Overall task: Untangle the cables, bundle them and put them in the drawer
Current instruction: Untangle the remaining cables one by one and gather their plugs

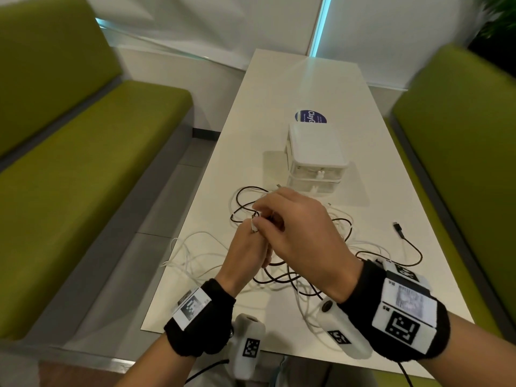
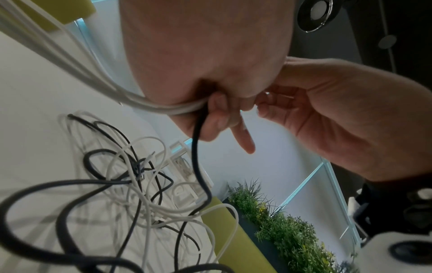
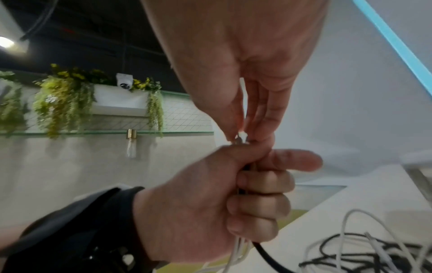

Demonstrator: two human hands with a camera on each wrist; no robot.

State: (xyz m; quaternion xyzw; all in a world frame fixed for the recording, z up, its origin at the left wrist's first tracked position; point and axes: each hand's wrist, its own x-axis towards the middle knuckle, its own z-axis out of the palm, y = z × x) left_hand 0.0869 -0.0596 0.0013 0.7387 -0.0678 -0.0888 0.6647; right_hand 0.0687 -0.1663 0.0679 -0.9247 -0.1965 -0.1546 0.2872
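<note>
Cables (image 1: pixel 293 263), black and white mixed, lie in a loose tangle across the lower middle of the head view, on the near end of the white bench (image 1: pixel 279 88). Both hands are raised above that heap, which lets slack hang free so the strands can be told apart rather than dragged through each other.

The left hand (image 1: pixel 245 250) is closed in a fist round several strands: the right wrist view shows white cords and one black cord leaving the bottom of the fist, toward the lower middle of that frame. Holding them gathered this way probably keeps the ends already sorted lined up together.

The right hand (image 1: pixel 296 224) sits just above and overlapping the left, its thumb and fingertips (image 3: pixel 257 133) pinching something small at the top of the left fist. It looks like a plug end, though blur there makes that uncertain. Bringing the pinch straight to the fist suggests an end is being added to, or squared up with, the held group.

One black plug (image 1: pixel 398 229) lies apart at the right of the head view, its cord curving back toward the heap, so at least one cable is not yet collected.

The small white drawer unit (image 1: pixel 315 152) stands beyond the tangle, in the centre of the head view, both drawers apparently closed. Placed just behind the work, it is within reach for the final step, which seems some way off: most of the cable is still unsorted.
</note>
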